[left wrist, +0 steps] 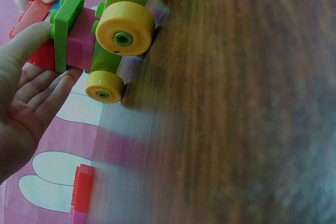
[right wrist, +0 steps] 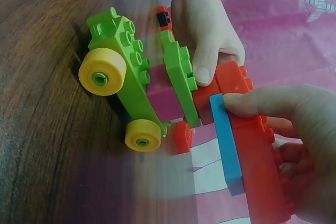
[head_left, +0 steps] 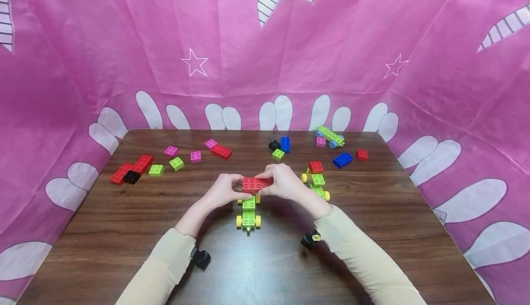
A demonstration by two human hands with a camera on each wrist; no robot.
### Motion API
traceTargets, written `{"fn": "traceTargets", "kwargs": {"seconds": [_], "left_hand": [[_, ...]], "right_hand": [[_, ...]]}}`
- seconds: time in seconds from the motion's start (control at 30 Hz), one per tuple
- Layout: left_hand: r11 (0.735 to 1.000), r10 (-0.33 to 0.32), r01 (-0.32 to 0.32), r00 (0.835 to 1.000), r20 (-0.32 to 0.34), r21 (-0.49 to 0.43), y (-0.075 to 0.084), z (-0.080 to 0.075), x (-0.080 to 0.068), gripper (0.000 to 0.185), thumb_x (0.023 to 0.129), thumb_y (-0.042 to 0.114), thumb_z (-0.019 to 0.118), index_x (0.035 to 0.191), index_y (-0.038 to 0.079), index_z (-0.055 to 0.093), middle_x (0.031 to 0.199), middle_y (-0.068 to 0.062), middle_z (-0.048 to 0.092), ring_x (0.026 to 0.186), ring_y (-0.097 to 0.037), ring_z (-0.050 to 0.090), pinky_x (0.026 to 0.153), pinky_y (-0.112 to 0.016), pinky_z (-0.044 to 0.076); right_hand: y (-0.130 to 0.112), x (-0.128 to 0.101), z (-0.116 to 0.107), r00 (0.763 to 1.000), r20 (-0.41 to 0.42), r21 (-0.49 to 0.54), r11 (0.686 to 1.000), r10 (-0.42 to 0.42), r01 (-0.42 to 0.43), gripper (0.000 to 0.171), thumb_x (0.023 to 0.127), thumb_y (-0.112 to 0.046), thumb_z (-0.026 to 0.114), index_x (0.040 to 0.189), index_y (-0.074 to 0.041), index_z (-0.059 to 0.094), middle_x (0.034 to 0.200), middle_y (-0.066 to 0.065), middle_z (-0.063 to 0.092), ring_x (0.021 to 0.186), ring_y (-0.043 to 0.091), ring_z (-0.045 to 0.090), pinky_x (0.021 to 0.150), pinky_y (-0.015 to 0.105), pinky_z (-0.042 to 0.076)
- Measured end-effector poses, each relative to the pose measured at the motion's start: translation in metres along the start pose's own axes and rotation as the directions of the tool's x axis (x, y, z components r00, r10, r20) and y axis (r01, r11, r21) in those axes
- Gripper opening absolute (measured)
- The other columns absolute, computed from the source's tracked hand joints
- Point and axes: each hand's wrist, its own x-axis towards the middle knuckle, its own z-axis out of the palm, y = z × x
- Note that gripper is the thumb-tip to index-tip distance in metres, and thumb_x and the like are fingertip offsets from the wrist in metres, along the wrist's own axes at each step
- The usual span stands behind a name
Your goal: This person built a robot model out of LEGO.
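Holding a red brick (head_left: 256, 184) from both ends, the left hand (head_left: 224, 191) and right hand (head_left: 284, 181) pinch it with curled fingers just above the far end of the green car (head_left: 249, 214), near the middle of the bench (head_left: 372, 231). Brick's long axis runs left-right, crosswise to the car, whose length runs from near edge toward far edge. Right wrist view shows a blue plate (right wrist: 224, 145) against the brick's underside and a pink block (right wrist: 164, 98) in the car; both hands equally near.
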Motion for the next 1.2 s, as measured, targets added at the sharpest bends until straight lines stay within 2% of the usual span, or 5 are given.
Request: {"fn": "traceTargets", "kwargs": {"seconds": [0.4,0.83,1.2], "left_hand": [[1.000,0.002,-0.002,1.000,0.000,0.017,0.000,0.000,0.001,0.035,0.079,0.025,0.083,0.108,0.010,0.071,0.098,-0.001,0.074,0.092,-0.014,0.068,0.088,-0.036,0.054],[1.000,0.002,-0.002,1.000,0.001,0.001,-0.004,0.000,-0.001,0.036,0.079,0.027,0.083,0.109,0.012,0.071,0.099,-0.001,0.074,0.094,-0.015,0.068,0.087,-0.037,0.055],[1.000,0.029,-0.029,1.000,0.010,-0.006,-0.003,0.000,-0.001,0.034,0.080,0.024,0.082,0.109,0.010,0.071,0.100,-0.002,0.074,0.096,-0.017,0.069,0.089,-0.038,0.055]], "right_hand": [[0.002,0.000,-0.001,1.000,-0.017,-0.023,1.000,-0.019,0.019,0.040,0.073,-0.025,0.087,0.110,-0.017,0.076,0.088,-0.004,0.068,0.080,0.012,0.055,0.069,0.027,0.050],[-0.004,0.006,-0.005,0.997,0.048,0.046,0.997,-0.068,0.066,0.044,0.075,-0.028,0.085,0.114,-0.013,0.072,0.103,0.000,0.070,0.090,0.013,0.060,0.078,0.027,0.054],[-0.006,0.013,0.002,0.995,0.043,0.049,0.995,-0.087,0.085,0.031,0.079,-0.025,0.082,0.108,-0.014,0.076,0.093,-0.003,0.070,0.082,0.010,0.058,0.074,0.024,0.052]]}}
